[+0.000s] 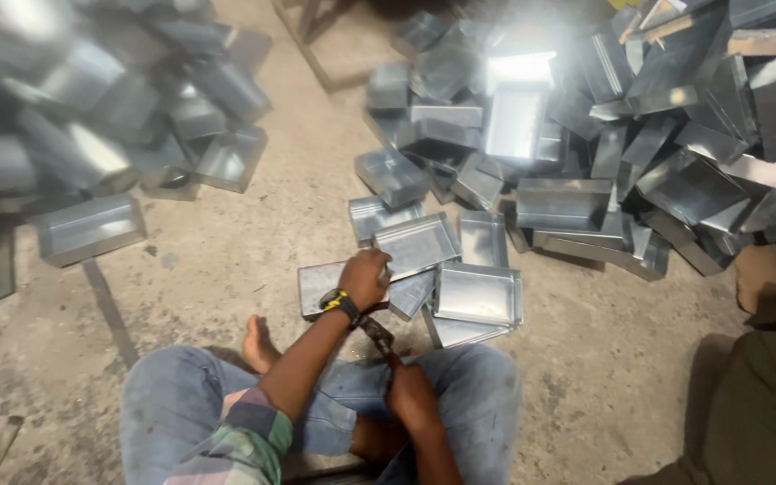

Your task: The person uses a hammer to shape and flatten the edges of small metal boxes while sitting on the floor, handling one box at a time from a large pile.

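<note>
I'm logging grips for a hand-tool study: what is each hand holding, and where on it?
The left hand grips a metal tray at its near edge. The right hand holds a hammer by the handle end.

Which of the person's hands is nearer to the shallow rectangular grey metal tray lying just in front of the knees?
Left. The left hand reaches out and touches the shallow rectangular grey metal tray at its near edge. The right hand stays back between the knees, gripping a hammer, apart from the tray.

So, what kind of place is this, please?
Probably a small sheet-metal workshop. Heaps of shiny metal trays lie on a bare concrete floor. The person sits on the floor, left hand reaching to one tray, right hand gripping a hammer.
</note>
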